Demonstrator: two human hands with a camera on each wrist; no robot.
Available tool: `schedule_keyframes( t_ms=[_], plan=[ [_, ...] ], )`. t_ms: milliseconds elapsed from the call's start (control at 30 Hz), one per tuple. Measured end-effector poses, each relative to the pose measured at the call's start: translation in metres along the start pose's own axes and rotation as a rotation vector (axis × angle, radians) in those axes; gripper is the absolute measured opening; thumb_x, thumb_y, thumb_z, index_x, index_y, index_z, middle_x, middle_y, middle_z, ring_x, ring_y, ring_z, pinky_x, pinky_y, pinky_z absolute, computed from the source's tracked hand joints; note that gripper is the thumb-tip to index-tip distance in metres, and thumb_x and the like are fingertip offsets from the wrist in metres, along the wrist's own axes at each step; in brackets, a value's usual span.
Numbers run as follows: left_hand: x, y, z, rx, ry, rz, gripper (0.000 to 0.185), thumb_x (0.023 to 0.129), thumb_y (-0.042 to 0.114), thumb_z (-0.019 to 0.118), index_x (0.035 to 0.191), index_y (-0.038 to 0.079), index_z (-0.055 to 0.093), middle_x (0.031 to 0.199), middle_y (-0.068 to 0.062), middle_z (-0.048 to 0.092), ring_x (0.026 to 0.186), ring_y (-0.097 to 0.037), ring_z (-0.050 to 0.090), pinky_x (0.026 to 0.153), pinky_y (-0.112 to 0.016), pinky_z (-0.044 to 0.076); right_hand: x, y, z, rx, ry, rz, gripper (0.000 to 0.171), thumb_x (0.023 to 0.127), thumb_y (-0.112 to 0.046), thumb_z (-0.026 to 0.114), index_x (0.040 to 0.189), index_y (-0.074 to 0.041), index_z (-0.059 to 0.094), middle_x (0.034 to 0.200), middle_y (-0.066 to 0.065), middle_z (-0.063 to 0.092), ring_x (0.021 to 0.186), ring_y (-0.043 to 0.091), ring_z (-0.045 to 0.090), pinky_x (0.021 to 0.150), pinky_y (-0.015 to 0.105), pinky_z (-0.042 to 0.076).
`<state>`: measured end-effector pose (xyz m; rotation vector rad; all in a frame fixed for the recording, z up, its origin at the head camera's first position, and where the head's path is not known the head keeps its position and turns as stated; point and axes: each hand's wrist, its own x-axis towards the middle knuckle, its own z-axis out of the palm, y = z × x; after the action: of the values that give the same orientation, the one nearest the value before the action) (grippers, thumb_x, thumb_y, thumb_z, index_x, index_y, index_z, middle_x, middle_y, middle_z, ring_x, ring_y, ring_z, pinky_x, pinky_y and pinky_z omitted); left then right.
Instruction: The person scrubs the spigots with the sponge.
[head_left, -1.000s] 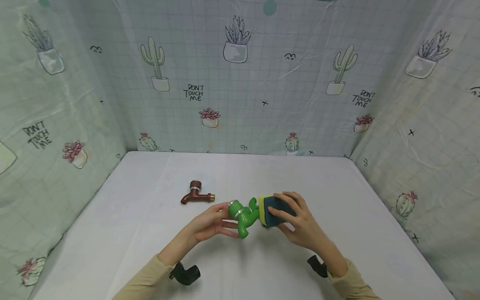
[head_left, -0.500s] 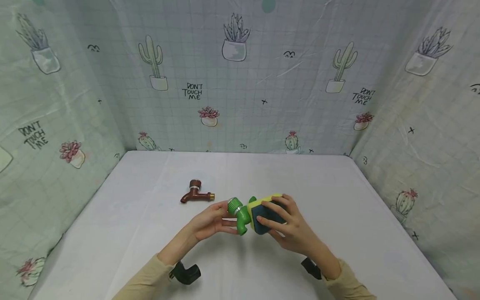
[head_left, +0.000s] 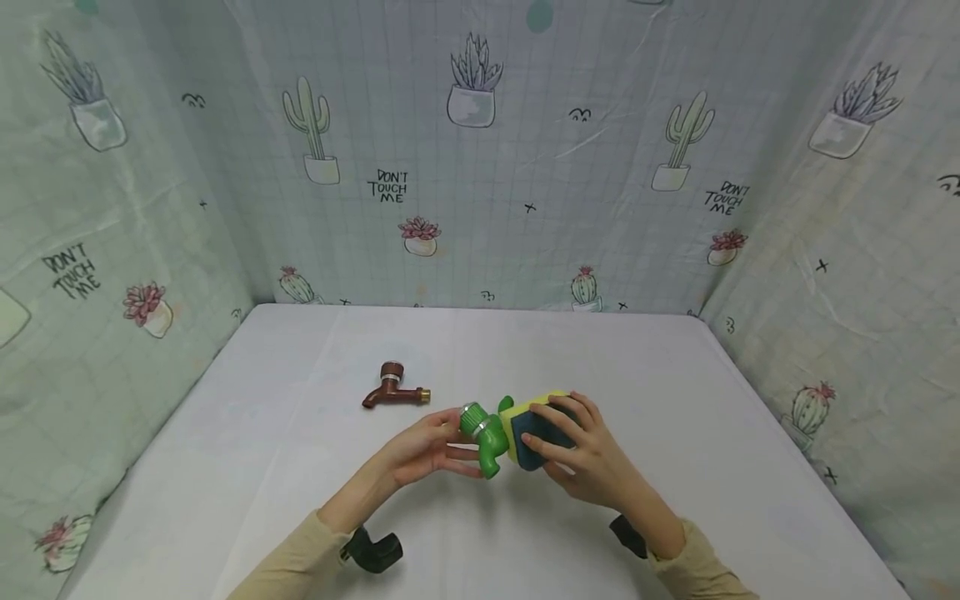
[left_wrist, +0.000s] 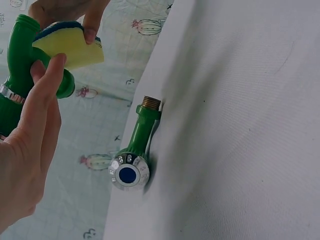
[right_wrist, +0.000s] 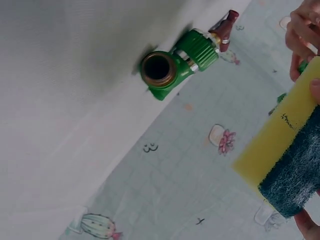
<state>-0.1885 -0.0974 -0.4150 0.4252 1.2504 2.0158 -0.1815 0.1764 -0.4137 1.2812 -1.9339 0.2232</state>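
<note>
Above the middle of the table, my left hand [head_left: 427, 448] grips a green plastic tap [head_left: 491, 442] by its ribbed, silver-ringed knob end, spout pointing down. My right hand [head_left: 592, 454] holds a sponge [head_left: 536, 433] with a yellow foam side and a dark blue scouring side. Its yellow face lies against the tap's threaded end and hides part of it. In the left wrist view a second green tap [left_wrist: 140, 130], with a brass thread, lies on the table; it also shows in the right wrist view, and the hands cover it in the head view.
A brown tap [head_left: 393, 387] with a brass end lies on the table [head_left: 600, 350] beyond my left hand. Black devices [head_left: 375, 552] sit at both wrists. Cactus-printed cloth [head_left: 480, 208] walls off the back and both sides.
Over the last second the sponge moved left over the tap's threaded end, then shifted slightly back right. My left hand and its tap stayed almost in place.
</note>
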Motion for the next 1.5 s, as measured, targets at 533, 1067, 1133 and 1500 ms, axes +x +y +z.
schedule_keyframes(
  t_ms=[533,1067,1133,1500],
  plan=[
    [0.0,-0.007,0.005,-0.15,-0.043,-0.02,0.047,0.098,0.031,0.027,0.141,0.016,0.013,0.127,-0.018,0.039,0.105,-0.038,0.056,0.088,-0.059,0.04,-0.016,0.005,0.001,0.053,-0.005,0.122,0.035,0.088,-0.037,0.042,0.114,-0.022,0.059,0.122,0.016,0.05,0.109,0.034,0.041,0.088,0.05,0.033],
    [0.0,0.0,0.004,-0.169,-0.024,-0.017,0.048,0.098,0.023,0.031,0.141,0.019,0.009,0.127,-0.02,0.036,0.112,-0.037,0.049,0.092,-0.051,0.043,-0.006,0.004,0.003,0.095,0.054,0.142,0.035,0.088,-0.038,0.044,0.114,-0.021,0.06,0.122,0.016,0.05,0.108,0.035,0.041,0.085,0.05,0.035],
    [0.0,0.0,0.003,-0.16,-0.026,-0.002,0.045,0.098,0.02,0.033,0.139,0.016,0.016,0.123,-0.017,0.042,0.112,-0.038,0.049,0.09,-0.049,0.045,-0.005,0.003,0.003,0.101,0.055,0.149,0.035,0.088,-0.039,0.045,0.114,-0.021,0.06,0.122,0.015,0.05,0.108,0.034,0.041,0.085,0.049,0.035],
    [0.01,-0.006,0.003,0.049,0.085,-0.019,0.056,0.096,0.038,0.028,0.141,0.005,0.019,0.125,-0.019,0.042,0.113,-0.037,0.05,0.092,-0.048,0.045,-0.001,-0.004,0.001,0.148,0.019,0.209,0.037,0.086,-0.043,0.048,0.115,-0.023,0.059,0.126,0.012,0.047,0.113,0.032,0.038,0.085,0.049,0.039]
  ],
)
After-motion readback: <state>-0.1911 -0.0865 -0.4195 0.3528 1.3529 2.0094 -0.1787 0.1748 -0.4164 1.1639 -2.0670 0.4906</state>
